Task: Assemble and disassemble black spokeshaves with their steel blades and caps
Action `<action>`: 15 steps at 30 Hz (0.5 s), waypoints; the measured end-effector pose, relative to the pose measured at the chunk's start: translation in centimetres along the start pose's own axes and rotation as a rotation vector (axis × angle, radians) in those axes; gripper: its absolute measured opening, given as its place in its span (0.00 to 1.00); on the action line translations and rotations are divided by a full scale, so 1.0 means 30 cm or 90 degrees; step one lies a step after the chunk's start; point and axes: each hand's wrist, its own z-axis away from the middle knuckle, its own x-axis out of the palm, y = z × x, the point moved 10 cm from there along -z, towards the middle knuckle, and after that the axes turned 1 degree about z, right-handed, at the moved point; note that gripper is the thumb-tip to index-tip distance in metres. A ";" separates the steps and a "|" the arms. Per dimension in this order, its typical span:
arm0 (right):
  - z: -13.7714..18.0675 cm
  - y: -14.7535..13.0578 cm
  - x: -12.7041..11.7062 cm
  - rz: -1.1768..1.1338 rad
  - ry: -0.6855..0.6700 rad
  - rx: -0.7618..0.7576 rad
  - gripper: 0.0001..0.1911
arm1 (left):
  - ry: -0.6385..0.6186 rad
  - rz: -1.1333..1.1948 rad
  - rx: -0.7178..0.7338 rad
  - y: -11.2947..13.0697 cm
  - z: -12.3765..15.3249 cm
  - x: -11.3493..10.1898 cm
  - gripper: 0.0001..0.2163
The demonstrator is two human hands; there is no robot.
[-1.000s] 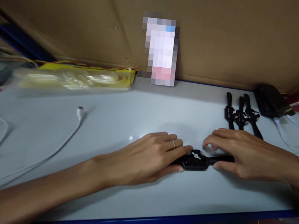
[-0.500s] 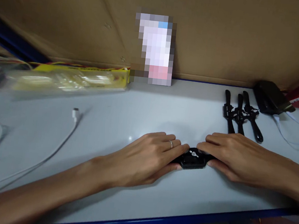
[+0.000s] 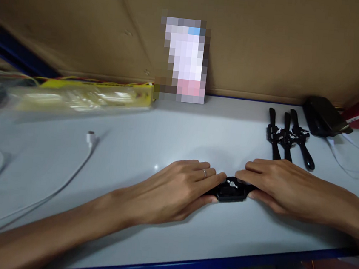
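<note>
A black spokeshave (image 3: 231, 194) with a small silver screw on its middle lies sideways low over the table, near the front edge. My left hand (image 3: 184, 189) is closed round its left handle, thumb on the near side; a ring shows on one finger. Its right handle is in my right hand (image 3: 278, 185), fingers on the far side and thumb below. Both handles are mostly hidden by the fingers. Beyond my right hand lie more black spokeshaves, a left one (image 3: 274, 134), a middle one (image 3: 288, 137) and a right one (image 3: 302, 138), side by side.
At the back right of the white table (image 3: 127, 146) stands a black box-like device (image 3: 324, 116) with a white cable. A plastic-wrapped yellow package (image 3: 87, 97) lies along the back left. Another white cable (image 3: 65, 184) curves across the left. A cardboard panel (image 3: 260, 40) rises behind.
</note>
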 end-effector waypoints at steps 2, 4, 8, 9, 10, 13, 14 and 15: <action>-0.002 0.001 0.002 -0.001 -0.006 0.005 0.16 | -0.003 0.001 -0.001 -0.001 -0.001 0.001 0.15; -0.003 0.002 0.007 -0.002 -0.015 0.009 0.16 | -0.003 0.004 -0.002 -0.002 -0.001 0.000 0.15; -0.002 0.007 0.005 -0.005 -0.019 0.014 0.15 | -0.005 -0.011 -0.001 0.000 0.002 0.003 0.15; -0.002 0.008 0.002 -0.006 -0.015 0.017 0.14 | -0.006 -0.019 -0.003 0.000 0.004 0.004 0.15; -0.003 0.010 -0.002 -0.006 -0.009 0.022 0.12 | -0.007 -0.024 -0.006 -0.001 0.004 0.006 0.15; -0.014 0.011 -0.011 0.018 0.033 0.044 0.09 | -0.008 -0.016 -0.017 -0.004 0.003 0.008 0.15; -0.021 0.007 -0.014 0.045 0.058 0.050 0.11 | -0.009 -0.011 -0.021 -0.004 0.001 0.009 0.16; -0.028 -0.002 -0.015 0.079 0.088 0.050 0.14 | -0.011 -0.006 -0.026 -0.005 -0.001 0.010 0.16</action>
